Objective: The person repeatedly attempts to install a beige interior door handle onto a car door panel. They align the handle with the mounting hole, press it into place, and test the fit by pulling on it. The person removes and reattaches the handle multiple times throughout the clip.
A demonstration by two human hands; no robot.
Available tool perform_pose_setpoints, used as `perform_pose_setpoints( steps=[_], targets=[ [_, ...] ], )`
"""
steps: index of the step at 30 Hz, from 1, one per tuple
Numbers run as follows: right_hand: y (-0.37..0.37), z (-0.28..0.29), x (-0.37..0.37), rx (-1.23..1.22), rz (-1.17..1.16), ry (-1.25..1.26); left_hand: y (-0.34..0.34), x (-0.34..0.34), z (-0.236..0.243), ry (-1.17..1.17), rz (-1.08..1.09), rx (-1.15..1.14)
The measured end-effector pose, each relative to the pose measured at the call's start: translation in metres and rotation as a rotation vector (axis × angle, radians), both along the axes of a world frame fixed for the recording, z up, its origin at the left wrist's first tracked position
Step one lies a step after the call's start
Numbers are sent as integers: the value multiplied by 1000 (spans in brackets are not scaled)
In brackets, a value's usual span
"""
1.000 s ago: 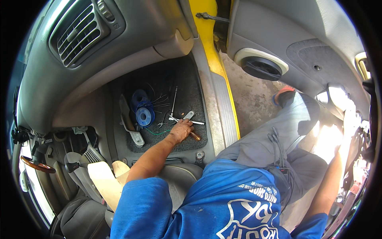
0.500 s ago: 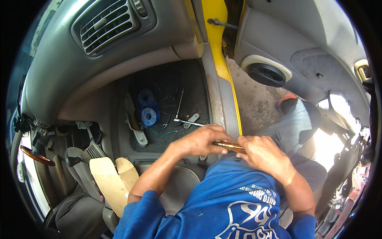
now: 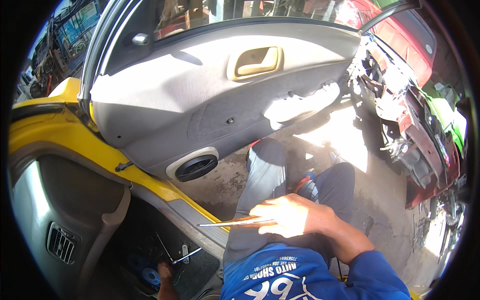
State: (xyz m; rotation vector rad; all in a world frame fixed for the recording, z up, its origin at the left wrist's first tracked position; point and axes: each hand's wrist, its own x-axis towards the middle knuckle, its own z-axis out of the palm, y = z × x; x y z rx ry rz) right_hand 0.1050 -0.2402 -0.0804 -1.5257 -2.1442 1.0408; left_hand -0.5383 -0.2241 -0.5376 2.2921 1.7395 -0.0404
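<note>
My right hand (image 3: pixel 292 215) is closed round the brown handle of a slim pocket knife (image 3: pixel 215 224), held level above my lap. Its thin metal blade points left, over the door sill. Down in the dim footwell, my left hand (image 3: pixel 165 271) reaches beside a blue spool (image 3: pixel 150 276). Shadow hides its fingers, so I cannot make out whether they grip anything. A ratchet wrench (image 3: pixel 186 255) lies on the dark floor mat beyond that hand, with a small grey flat piece (image 3: pixel 185 253) next to it.
The open car door (image 3: pixel 165 115) with its round speaker (image 3: pixel 196 166) stands ahead of me. A yellow door sill (image 3: pixel 165 192) runs between footwell and concrete ground. Dashboard with air vent (image 3: pixel 62 243) is at left. Damaged red car parts (image 3: pixel 425 145) stand at right.
My view has swung right toward the door. The left hand has let go of the knife and gone down into the footwell. The knife's blade now extends from my right hand.
</note>
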Motion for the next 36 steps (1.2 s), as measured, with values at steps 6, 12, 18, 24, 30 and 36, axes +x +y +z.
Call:
perform_pose_setpoints(
  steps=[6, 12, 18, 24, 30, 36],
  targets=[
    [-36, -7, 35, 204, -216, 131, 3, 5, 66, 252, 128, -73],
    [-58, -21, 32, 201, -678, 646, 42, 164, 235, -540, 360, -86],
    [-68, -17, 25, 382, -800, 402, 90, 409, 359, -1803, 283, -836],
    [-84, -11, 26, 557, -869, 186, 116, 523, 386, -2116, 154, -1293],
    [-90, -10, 33, 559, -899, 83, 128, 539, 382, -2145, 163, -1384],
    [-89, -6, 33, 583, -876, 35, 133, 538, 384, -2038, 119, -1238]
  ],
)
